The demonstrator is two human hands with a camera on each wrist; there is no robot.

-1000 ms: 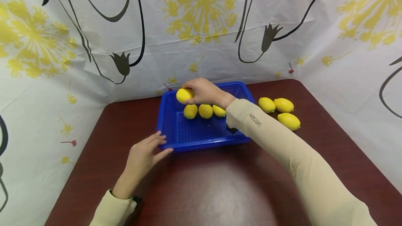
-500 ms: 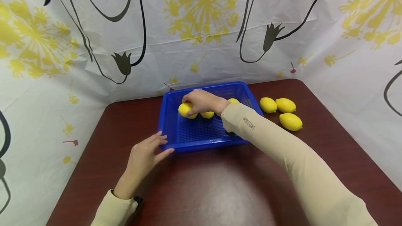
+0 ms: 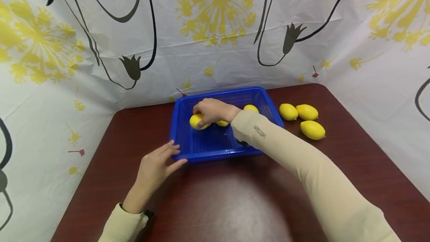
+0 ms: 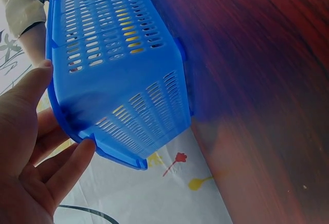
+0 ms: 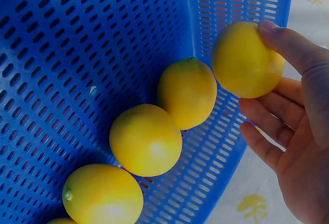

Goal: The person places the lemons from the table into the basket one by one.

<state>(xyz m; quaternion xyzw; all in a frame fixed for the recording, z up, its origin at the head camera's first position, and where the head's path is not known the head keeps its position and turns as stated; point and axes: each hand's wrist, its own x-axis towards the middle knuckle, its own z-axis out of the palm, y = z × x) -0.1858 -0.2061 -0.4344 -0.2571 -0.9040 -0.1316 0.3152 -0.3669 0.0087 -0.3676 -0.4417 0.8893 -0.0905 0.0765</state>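
My right hand [image 3: 212, 110] is over the left part of the blue plastic basket [image 3: 215, 156] and grips a yellow lemon [image 5: 241, 64] between thumb and fingers. In the right wrist view, another lemon [image 5: 187, 93] lies right beside the held one. More lemons, such as this middle one [image 5: 146, 141], form a row along the basket wall. My right hand and sleeve partly cover that row in the head view. At the basket's front left corner, my left hand [image 3: 152, 167] touches the rim with extended fingers, its thumb along the front edge.
Three loose lemons [image 3: 312, 130] lie on the dark red-brown table [image 3: 235, 201] to the right of the basket. A white cloth with a yellow and grey flower print [image 3: 215, 59] hangs behind the table and along both sides.
My right hand has lowered the lemon from above the basket's back left part down into it, beside the row. My left hand has stayed at the corner.
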